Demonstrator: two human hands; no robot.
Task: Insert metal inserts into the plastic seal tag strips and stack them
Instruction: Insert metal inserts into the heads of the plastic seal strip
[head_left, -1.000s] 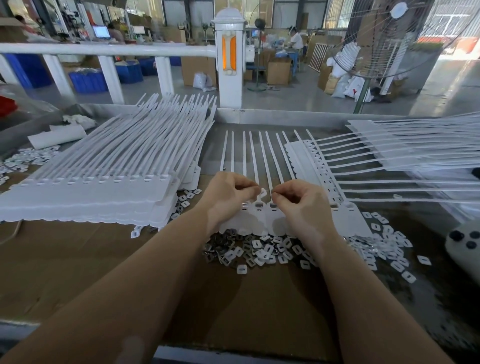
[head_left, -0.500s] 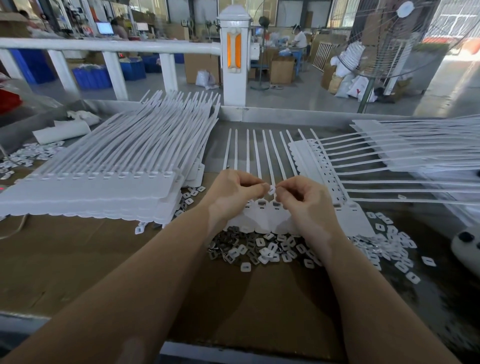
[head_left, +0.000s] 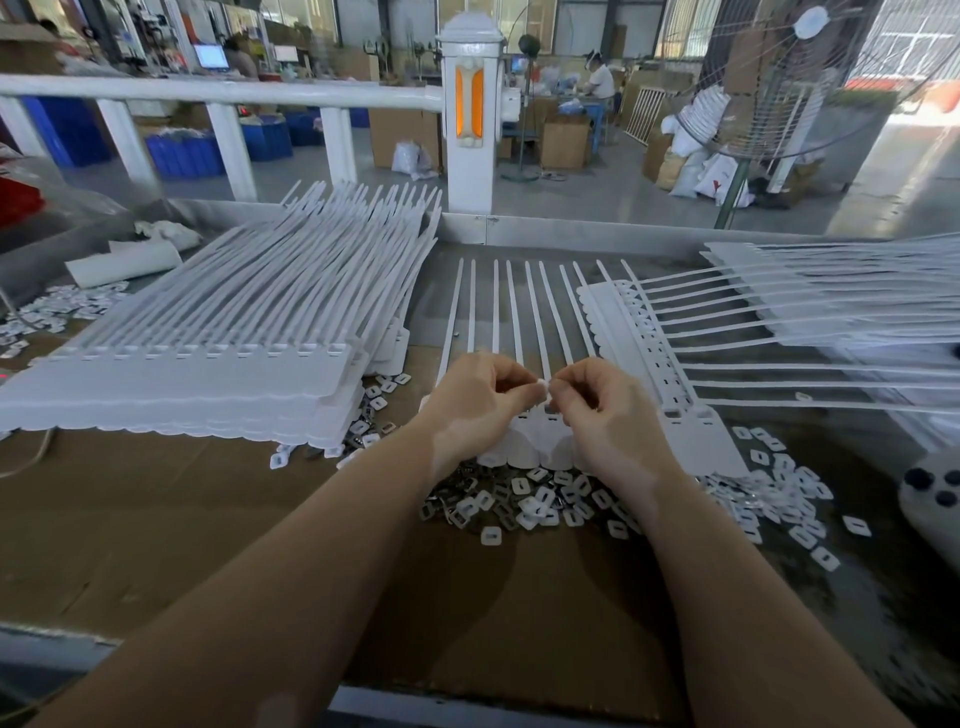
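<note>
A white seal tag strip (head_left: 540, 447) with several long tails lies flat in front of me, tails pointing away. My left hand (head_left: 478, 405) and my right hand (head_left: 602, 410) hover over its tag end, fingers curled, fingertips meeting. Between them they pinch a small white insert (head_left: 543, 387) just above the strip's slots. A pile of small white and metal inserts (head_left: 524, 506) lies on the cardboard right below my hands. A tall stack of strips (head_left: 208, 358) sits to the left.
Another pile of strips (head_left: 810, 317) fans out at the right, tails pointing right. More loose inserts (head_left: 779, 499) are scattered at the right and far left (head_left: 47, 317). A white railing (head_left: 218, 93) and post (head_left: 470, 114) bound the bench's far edge. A white device (head_left: 930, 504) sits at right.
Both hands have lifted slightly off the strip's tag end, and the fingertips now meet higher, pinching a small insert between them. The strip itself has not moved.
</note>
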